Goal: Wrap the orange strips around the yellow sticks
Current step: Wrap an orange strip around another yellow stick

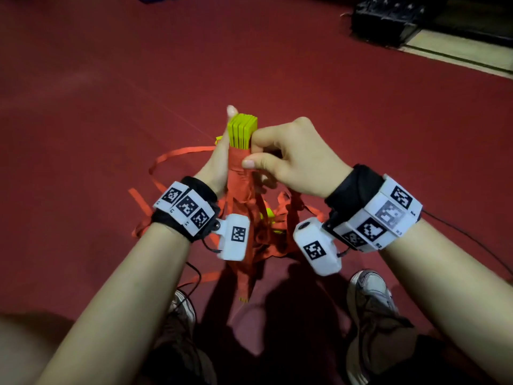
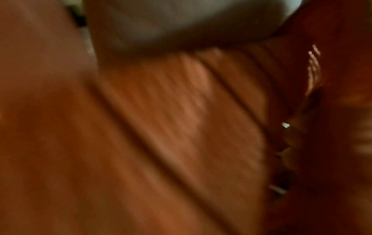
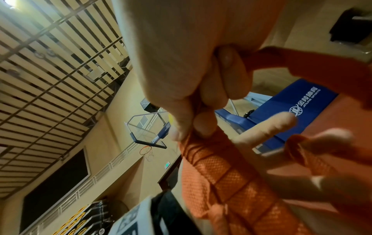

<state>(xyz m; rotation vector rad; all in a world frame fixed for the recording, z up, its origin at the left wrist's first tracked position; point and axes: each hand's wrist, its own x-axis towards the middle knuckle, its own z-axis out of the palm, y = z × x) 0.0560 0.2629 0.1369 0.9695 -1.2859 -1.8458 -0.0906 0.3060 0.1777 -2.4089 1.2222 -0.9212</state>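
A bundle of yellow sticks (image 1: pixel 242 130) stands upright between my hands, its lower part covered by wound orange strips (image 1: pixel 238 169). My left hand (image 1: pixel 219 154) grips the bundle from the left, thumb up along the sticks. My right hand (image 1: pixel 280 159) pinches an orange strip against the wrap near its top edge; the right wrist view shows thumb and fingers of the right hand (image 3: pixel 193 127) closed on the woven orange strip (image 3: pixel 221 167). Loose strip ends (image 1: pixel 258 232) hang below the bundle. The left wrist view is a blur of orange strips (image 2: pixel 181 127).
More orange strips (image 1: pixel 177 155) lie curled on the red floor (image 1: pixel 333 79) beyond and left of the hands. My shoes (image 1: pixel 369 295) stand below. A black crate (image 1: pixel 388 20) sits far right. A blue mat (image 3: pixel 292 108) and basketball hoop (image 3: pixel 147 151) appear in the right wrist view.
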